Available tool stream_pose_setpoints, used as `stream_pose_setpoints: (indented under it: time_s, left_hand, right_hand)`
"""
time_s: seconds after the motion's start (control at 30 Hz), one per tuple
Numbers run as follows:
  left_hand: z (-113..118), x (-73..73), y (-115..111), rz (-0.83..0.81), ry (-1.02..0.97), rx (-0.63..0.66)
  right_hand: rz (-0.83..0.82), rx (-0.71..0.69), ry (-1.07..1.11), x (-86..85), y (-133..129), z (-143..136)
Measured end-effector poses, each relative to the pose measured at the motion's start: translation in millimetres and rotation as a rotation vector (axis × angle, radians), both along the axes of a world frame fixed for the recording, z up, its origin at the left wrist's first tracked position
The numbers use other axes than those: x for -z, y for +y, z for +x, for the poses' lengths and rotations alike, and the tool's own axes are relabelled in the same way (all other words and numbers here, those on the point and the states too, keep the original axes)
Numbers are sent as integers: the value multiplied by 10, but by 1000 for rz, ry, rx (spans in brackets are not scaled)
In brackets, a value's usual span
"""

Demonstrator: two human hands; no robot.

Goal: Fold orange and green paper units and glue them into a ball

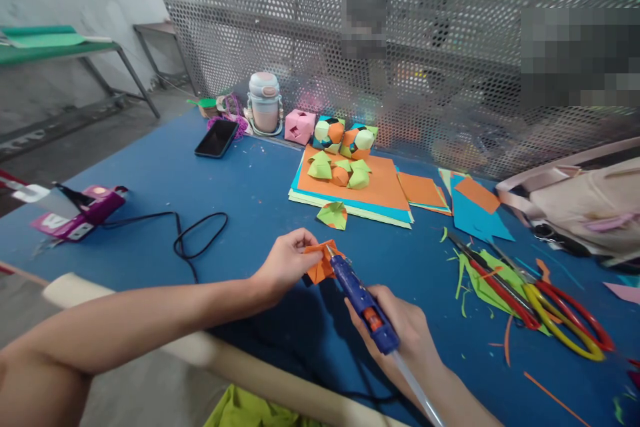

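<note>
**Orange paper held under the nozzle of a glue gun**

A folded orange paper piece [320,272] is pinched between the thumb and fingers of the left hand [285,265], above the worktop [260,200]. The left forearm [165,317] is stretched across from the lower left, the elbow bent. A blue glue gun [356,285] is gripped in the right hand [407,330], its nozzle angled up and leftward over the paper; whether contact is made cannot be told.
</note>
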State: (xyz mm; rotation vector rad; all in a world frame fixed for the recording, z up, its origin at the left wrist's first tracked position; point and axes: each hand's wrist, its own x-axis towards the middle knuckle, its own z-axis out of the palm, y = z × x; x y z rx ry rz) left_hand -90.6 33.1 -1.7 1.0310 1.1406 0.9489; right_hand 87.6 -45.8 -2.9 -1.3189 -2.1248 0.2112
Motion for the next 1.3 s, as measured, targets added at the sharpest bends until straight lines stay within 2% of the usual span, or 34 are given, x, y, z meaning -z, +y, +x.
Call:
stream_pose_setpoints:
  time_s: [0.23,0.43,0.6,0.8,1.03,1.1,1.2,1.3]
  left_hand:
    - [0,-4,3,-36,-26,8]
    - [15,3,-1,-33,-26,8]
    - [2,5,1,-28,-13,10]
    - [-3,21,17,-20,-14,7]
    - [-25,16,38,-5,-2,2]
    - [-39,16,50,-39,-29,-2]
    - [-52,14,62,-105,-98,-8]
    - [-61,2,58,-154,-148,-5]
  right_hand:
    - [49,57,-29,33,3,40]
    - [35,5,-10,24,-3,40]
    - [64,66,-38,17,8,45]
    - [27,28,-23,0,1,58]
    - [20,73,41,-19,5,39]
    - [-32,146,128,-70,-2,21]
    - [-194,345,256,-139,28,29]
    - [-339,488,315,-133,145,97]
